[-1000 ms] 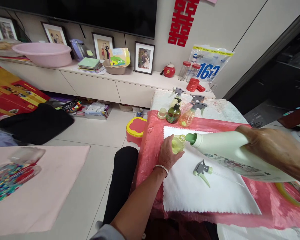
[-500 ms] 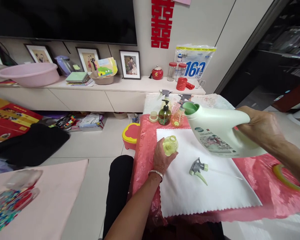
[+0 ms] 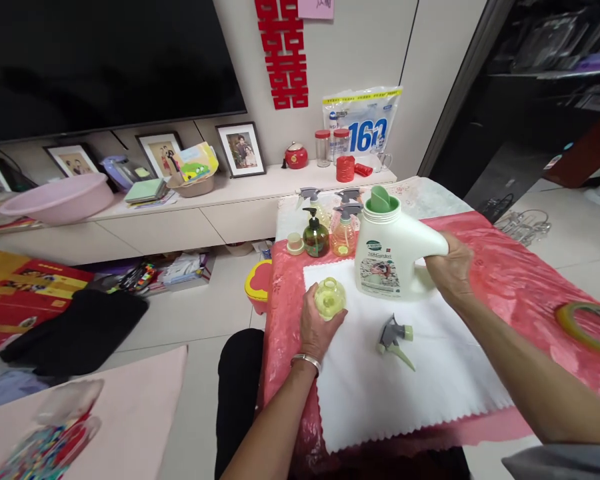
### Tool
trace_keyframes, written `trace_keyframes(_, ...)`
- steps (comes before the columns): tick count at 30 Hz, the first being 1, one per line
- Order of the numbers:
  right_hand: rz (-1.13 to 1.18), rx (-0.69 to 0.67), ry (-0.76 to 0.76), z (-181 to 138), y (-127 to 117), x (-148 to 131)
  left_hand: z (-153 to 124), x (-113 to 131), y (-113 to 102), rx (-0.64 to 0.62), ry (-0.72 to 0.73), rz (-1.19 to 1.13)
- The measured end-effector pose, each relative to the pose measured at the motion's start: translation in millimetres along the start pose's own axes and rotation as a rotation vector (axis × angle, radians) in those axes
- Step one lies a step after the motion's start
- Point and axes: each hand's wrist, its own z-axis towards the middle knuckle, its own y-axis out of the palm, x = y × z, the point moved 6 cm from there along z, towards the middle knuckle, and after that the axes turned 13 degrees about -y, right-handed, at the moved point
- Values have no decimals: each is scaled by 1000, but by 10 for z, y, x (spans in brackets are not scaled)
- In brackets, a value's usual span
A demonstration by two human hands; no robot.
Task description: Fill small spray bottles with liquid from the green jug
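My left hand (image 3: 319, 327) is closed around a small clear yellow-green bottle (image 3: 330, 298), which has no top on its neck. The fingers of my right hand (image 3: 450, 267) wrap the handle of a large pale green detergent jug (image 3: 385, 257), held upright with its green pouring spout uncovered. I cannot tell whether the jug's base rests on the white cloth (image 3: 360, 380) or hovers just over it. Between my arms a grey and green spray trigger head (image 3: 396, 341) lies on the cloth. A cream cap (image 3: 295, 243) sits beyond my left hand.
A dark green pump bottle (image 3: 316, 235) and an orange-tinted spray bottle (image 3: 343, 235) stand behind the cloth, with other sprayers. A roll of yellow tape (image 3: 587, 327) lies right on the red table cover (image 3: 510, 267). A red and yellow stool (image 3: 258, 283) stands left of the table.
The jug has gone from tilted toward the small bottle to upright, lower and further left, still in my right hand. My left hand keeps its hold on the bottle. The view has shifted.
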Motion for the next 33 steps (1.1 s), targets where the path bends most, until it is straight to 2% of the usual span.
trace_keyframes(7,70,15,75,-130,12,377,41,-78,-5,-113,-65,-94)
trace_keyframes(14,-13,-127,45,-270,-129,407,114,-72,-10,-282,-154,-352)
trace_keyframes(17,-58,-162,2,-444,-280,398,116,-24,-42,-329,-204,-394)
trace_keyframes(21,-110,-174,-38,-852,-433,409,130,-8,-58,-390,-257,-369)
trace_keyframes(28,-118,-441,-300,-1584,-205,106,199,-11,-75,-418,-235,-295)
trace_keyframes(33,-179,-559,-395,-1801,-31,-83,181,-32,-107,-423,-192,-233)
